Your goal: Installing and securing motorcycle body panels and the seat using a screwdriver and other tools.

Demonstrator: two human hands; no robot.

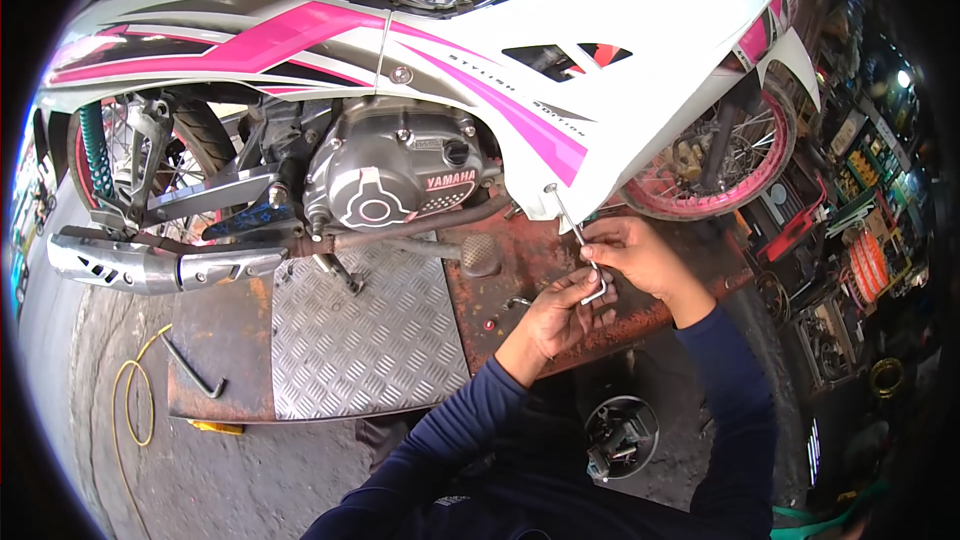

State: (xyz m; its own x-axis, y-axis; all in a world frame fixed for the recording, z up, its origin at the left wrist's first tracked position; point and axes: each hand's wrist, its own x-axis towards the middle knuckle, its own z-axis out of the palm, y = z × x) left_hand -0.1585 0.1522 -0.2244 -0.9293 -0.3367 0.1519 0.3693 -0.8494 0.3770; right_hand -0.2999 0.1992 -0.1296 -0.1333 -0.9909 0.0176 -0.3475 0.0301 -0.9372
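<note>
A long, thin L-shaped hex key [568, 218] reaches from the lower corner of the white and pink motorcycle fairing [640, 90] down to my hands. Its tip meets the fairing at a bolt [550, 188]; the fit inside the head is too small to make out. My right hand [632, 255] pinches the shaft about midway between thumb and fingers. Lower down, my left hand [565, 315] is closed around the bent end, its thumb against the metal. Both hands are in front of the footrest [480, 255] side of the bike, over the rusty lift platform [690, 290].
A chequered metal plate [370, 340] covers part of the platform, with another L-shaped wrench [195, 368] on its left. One small red part [489, 324] sits near my left hand. A bowl of tools [622, 437] stands below; tool racks [865, 260] line the right.
</note>
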